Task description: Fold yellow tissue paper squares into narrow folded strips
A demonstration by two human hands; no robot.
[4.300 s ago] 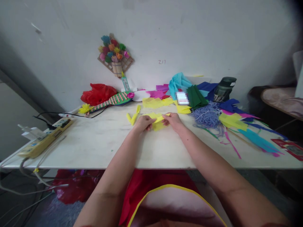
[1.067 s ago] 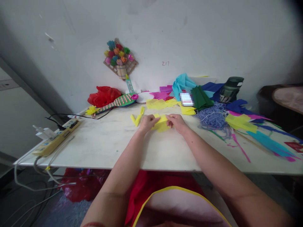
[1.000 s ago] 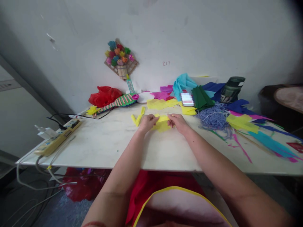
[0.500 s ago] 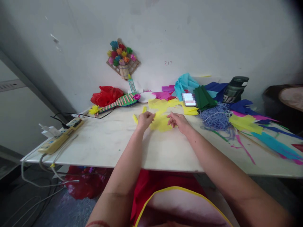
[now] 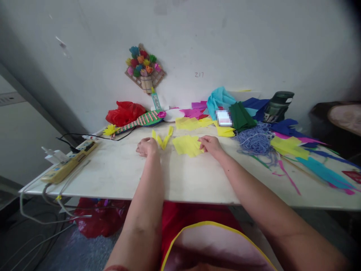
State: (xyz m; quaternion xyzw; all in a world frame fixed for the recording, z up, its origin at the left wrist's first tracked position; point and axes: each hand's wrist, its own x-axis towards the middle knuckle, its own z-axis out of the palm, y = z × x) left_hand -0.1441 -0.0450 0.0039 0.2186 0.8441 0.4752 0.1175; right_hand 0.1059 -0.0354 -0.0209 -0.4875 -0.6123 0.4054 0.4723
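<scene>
A thin yellow crepe paper sheet (image 5: 186, 146) with an uneven outline lies on the white table (image 5: 118, 171) in front of me. My right hand (image 5: 210, 145) pinches its right edge between thumb and fingers. My left hand (image 5: 147, 146) is over the table to the left of the sheet, its fingers loosely bent and slightly apart, with nothing visible in them. Narrow folded yellow paper strips (image 5: 164, 141) form a V between the left hand and the sheet. Behind them lie more yellow crepe paper pieces (image 5: 187, 123).
At the right are a tangle of bluish yarn (image 5: 256, 138), dark green paper (image 5: 241, 116) and a dark bottle (image 5: 279, 106). A lute-shaped craft (image 5: 141, 121) and a red plastic bag (image 5: 125, 113) lie at the back left. A power strip (image 5: 69, 162) sits at the left edge.
My left hand has let go of the yellow sheet and moved left, past the strips. The right hand still holds the sheet's edge, and the sheet is more fully visible.
</scene>
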